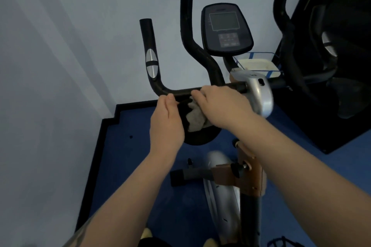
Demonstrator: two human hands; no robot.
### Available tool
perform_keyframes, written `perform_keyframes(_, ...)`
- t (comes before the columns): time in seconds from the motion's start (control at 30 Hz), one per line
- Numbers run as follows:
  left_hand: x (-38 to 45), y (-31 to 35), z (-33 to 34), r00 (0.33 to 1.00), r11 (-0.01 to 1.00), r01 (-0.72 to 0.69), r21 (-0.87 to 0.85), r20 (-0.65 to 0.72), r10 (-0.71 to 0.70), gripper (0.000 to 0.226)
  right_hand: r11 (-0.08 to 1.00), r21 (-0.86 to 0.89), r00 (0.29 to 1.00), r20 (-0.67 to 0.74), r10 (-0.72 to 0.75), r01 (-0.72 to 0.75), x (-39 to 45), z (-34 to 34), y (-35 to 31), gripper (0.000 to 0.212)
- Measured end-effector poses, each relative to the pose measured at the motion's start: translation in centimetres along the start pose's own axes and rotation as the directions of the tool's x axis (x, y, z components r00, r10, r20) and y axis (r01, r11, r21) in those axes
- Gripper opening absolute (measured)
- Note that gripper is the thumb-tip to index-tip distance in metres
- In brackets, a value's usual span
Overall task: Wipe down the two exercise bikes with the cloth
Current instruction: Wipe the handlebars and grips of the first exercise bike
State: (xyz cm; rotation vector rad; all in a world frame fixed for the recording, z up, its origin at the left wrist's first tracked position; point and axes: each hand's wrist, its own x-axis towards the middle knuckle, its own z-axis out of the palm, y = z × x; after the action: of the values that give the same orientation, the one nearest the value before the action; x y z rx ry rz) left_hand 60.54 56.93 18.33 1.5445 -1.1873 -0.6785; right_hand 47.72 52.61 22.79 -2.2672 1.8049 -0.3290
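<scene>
A blue floor [128, 166] with a black skirting strip [94, 146] along its edge meets a pale grey-blue wall [60, 46] in the corner of the room.

Nearest the camera, at the bottom edge, two yellowish shoe tips [209, 243] show on the floor beside the lower body of the exercise bike [220, 186], whose silver housing and brown frame bracket [241, 176] carry a black adjustment knob [237, 167]. A black pedal [180, 175] sticks out on the left of the housing.

Both bare forearms reach forward and up to the bike's black handlebar [180, 92]. The left hand [167, 122] is raised just under the horizontal bar, its fingers curled inward with the thumb tip against the bar; whether it grips the bar or a dark edge of fabric cannot be told. The right hand [218, 106] lies over the bar just to the right, fingers curled down over it and clutching a grey cloth [195, 117], which hangs bunched below the bar between the two hands.

Further along, the left handlebar grip bends upward and bears a silver pulse sensor [152, 65]. A taller black handle [187, 16] rises beside it. To the right, the silver stem cover [261, 94] holds the bar, and above it sits the dark console [225, 28] with a grey screen and buttons.

Behind the console, a white tray [259, 65] with blue tape on its rim rests near the wall. At the far right stands a second black exercise machine [325, 56] with its own silver sensor.
</scene>
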Motion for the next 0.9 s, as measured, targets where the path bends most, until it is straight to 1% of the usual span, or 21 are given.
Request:
perform_keyframes(0.1, 0.2, -0.1, 0.0, 1.000, 1.000, -0.018, -0.014, 0.024, 0.018, 0.037, 0.995, 0.031, 0.995, -0.043, 0.093, -0.092, 0.1, 0.3, -0.2, 0.048)
perform_keyframes(0.17, 0.3, -0.1, 0.1, 0.999, 0.997, -0.015, -0.073, 0.037, 0.017, 0.035, 0.991, 0.025, 0.985, -0.103, 0.136, -0.134, 0.5, 0.5, -0.9, 0.049)
perform_keyframes(0.2, 0.4, -0.1, 0.1, 0.999, 0.995, -0.012, -0.102, 0.046, 0.017, 0.034, 0.987, 0.066, 0.975, -0.157, 0.155, -0.146, 0.1, 0.6, -1.1, 0.048)
perform_keyframes(0.27, 0.4, -0.1, 0.0, 0.996, 0.990, 0.002, -0.141, 0.085, 0.010, 0.031, 0.962, 0.232, 0.952, -0.233, 0.200, -0.146, -1.9, 1.2, -0.6, 0.043)
perform_keyframes(0.3, 0.6, -0.1, 0.0, 0.993, 0.988, 0.022, -0.155, 0.120, -0.004, 0.030, 0.922, 0.362, 0.943, -0.237, 0.235, -0.139, -3.5, 1.7, -0.2, 0.040)
perform_keyframes(0.37, 0.9, -0.2, -0.2, 0.979, 0.979, 0.081, -0.189, 0.201, -0.042, 0.030, 0.777, 0.623, 0.933, -0.218, 0.288, -0.094, -6.4, 2.8, -0.4, 0.037)
perform_keyframes(0.43, 1.0, -0.2, -0.3, 0.962, 0.964, 0.137, -0.228, 0.264, -0.074, 0.033, 0.633, 0.773, 0.899, -0.241, 0.366, -0.050, -6.6, 4.0, -0.8, 0.028)
perform_keyframes(0.5, 1.0, 0.1, -0.4, 0.945, 0.946, 0.191, -0.262, 0.311, -0.105, 0.035, 0.521, 0.854, 0.814, -0.297, 0.498, -0.007, -5.4, 4.3, -1.6, 0.018)
perform_keyframes(0.57, 1.0, 0.3, -0.6, 0.922, 0.922, 0.257, -0.289, 0.361, -0.144, 0.034, 0.454, 0.890, 0.724, -0.340, 0.600, 0.041, -5.3, 5.1, -2.8, 0.014)
perform_keyframes(0.6, 1.0, 0.3, -0.7, 0.907, 0.911, 0.287, -0.296, 0.390, -0.159, 0.034, 0.428, 0.901, 0.692, -0.356, 0.628, 0.074, -5.9, 6.1, -3.6, 0.012)
perform_keyframes(0.63, 1.0, 0.3, -0.9, 0.894, 0.904, 0.309, -0.297, 0.415, -0.169, 0.035, 0.397, 0.912, 0.673, -0.355, 0.649, 0.098, -6.8, 7.2, -4.4, 0.011)
perform_keyframes(0.7, 1.3, 0.1, -1.1, 0.877, 0.904, 0.314, -0.291, 0.454, -0.159, 0.035, 0.346, 0.932, 0.652, -0.327, 0.684, 0.104, -7.9, 8.2, -5.7, 0.016)
perform_keyframes(0.73, 1.4, 0.0, -1.2, 0.873, 0.904, 0.310, -0.294, 0.465, -0.148, 0.036, 0.341, 0.935, 0.634, -0.322, 0.703, 0.097, -7.6, 8.2, -5.7, 0.019)
perform_keyframes(0.77, 1.4, 0.0, -1.3, 0.867, 0.901, 0.312, -0.300, 0.478, -0.141, 0.035, 0.358, 0.930, 0.601, -0.333, 0.726, 0.083, -6.9, 7.9, -5.6, 0.020)
perform_keyframes(0.8, 1.5, 0.0, -1.3, 0.860, 0.897, 0.316, -0.308, 0.492, -0.135, 0.035, 0.397, 0.916, 0.569, -0.359, 0.740, 0.061, -6.2, 7.1, -5.4, 0.020)
perform_keyframes(0.87, 1.8, 0.0, -1.6, 0.832, 0.886, 0.350, -0.303, 0.536, -0.145, 0.033, 0.516, 0.856, 0.513, -0.441, 0.736, -0.004, -5.3, 6.2, -5.4, 0.019)
perform_keyframes(0.9, 1.9, -0.1, -1.9, 0.812, 0.880, 0.373, -0.293, 0.562, -0.157, 0.032, 0.589, 0.807, 0.501, -0.495, 0.710, -0.038, -5.5, 6.3, -5.6, 0.021)
